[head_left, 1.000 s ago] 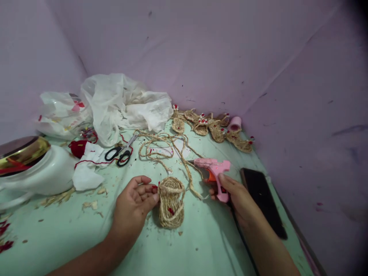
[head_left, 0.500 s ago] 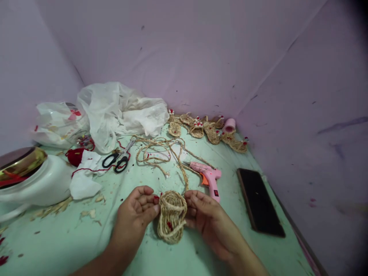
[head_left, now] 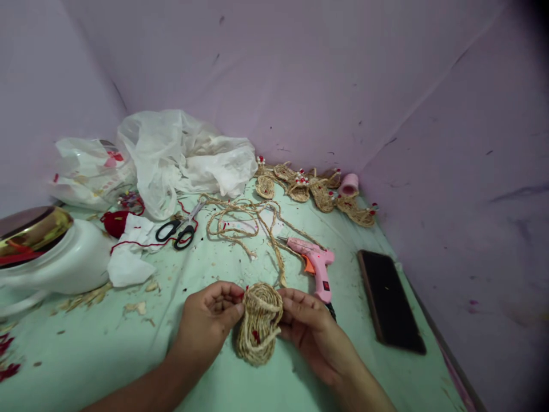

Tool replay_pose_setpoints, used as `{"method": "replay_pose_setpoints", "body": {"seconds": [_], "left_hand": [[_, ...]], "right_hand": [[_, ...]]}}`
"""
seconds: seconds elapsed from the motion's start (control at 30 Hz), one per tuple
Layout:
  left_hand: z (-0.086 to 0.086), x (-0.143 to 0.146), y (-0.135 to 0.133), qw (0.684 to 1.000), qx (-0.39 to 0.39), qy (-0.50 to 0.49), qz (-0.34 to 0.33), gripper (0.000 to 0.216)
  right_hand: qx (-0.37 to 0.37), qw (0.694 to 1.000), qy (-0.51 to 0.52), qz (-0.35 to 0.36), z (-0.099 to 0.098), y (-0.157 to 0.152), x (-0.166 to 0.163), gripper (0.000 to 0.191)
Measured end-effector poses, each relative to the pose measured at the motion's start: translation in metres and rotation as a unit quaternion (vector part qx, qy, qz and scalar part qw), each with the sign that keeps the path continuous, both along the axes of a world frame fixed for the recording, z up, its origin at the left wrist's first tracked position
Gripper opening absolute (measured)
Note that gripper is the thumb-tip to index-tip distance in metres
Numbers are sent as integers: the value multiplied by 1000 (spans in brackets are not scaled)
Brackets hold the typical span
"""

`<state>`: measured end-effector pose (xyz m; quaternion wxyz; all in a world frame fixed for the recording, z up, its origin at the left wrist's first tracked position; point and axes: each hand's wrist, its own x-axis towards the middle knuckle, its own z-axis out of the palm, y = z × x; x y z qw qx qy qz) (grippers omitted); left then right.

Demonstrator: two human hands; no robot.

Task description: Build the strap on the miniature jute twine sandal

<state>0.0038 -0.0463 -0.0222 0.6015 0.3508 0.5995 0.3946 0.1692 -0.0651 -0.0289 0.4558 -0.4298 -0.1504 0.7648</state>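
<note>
A small slipper (head_left: pixel 259 323) of coiled straw rope, with a strap across its upper part and a red bit near its middle, is held between my hands over the table. My left hand (head_left: pixel 214 312) pinches its upper left edge, where a bit of red shows at the fingertips. On the other side, my right hand (head_left: pixel 306 320) grips the upper right edge with thumb and fingers. Just behind it lies a loose braided straw rope (head_left: pixel 281 266). A pink glue gun (head_left: pixel 315 260) with an orange trigger rests to the right of that rope.
Black-handled scissors (head_left: pixel 182 229), a red yarn ball (head_left: pixel 115 223) and white paper (head_left: pixel 131 266) lie left. A white pot (head_left: pixel 81 257) stands at the left edge, plastic bags (head_left: pixel 184 157) behind. Several finished straw slippers (head_left: pixel 323 194) line the wall; a phone (head_left: pixel 390 300) lies right.
The view has shifted slightly, so most things sit a little further right. Both hands keep hold of the slipper, which has barely changed its tilt.
</note>
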Motion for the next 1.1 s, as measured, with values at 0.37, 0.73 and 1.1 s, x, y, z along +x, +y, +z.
{"method": "replay_pose_setpoints", "body": {"seconds": [0.37,0.73,1.1], "left_hand": [[0,1,-1,1000,-10,-15,8,11],[2,1,-1,999,-18,-33,10,6],[-4,-1,-2,999,-12,-29,3,14]], "right_hand": [[-9,999,-37,-11,-3,-2,-5,17],[-13,999,-29,-35,-3,-6,-13,23],[-7,997,-38,-74,-2,-5,-16,18]]}}
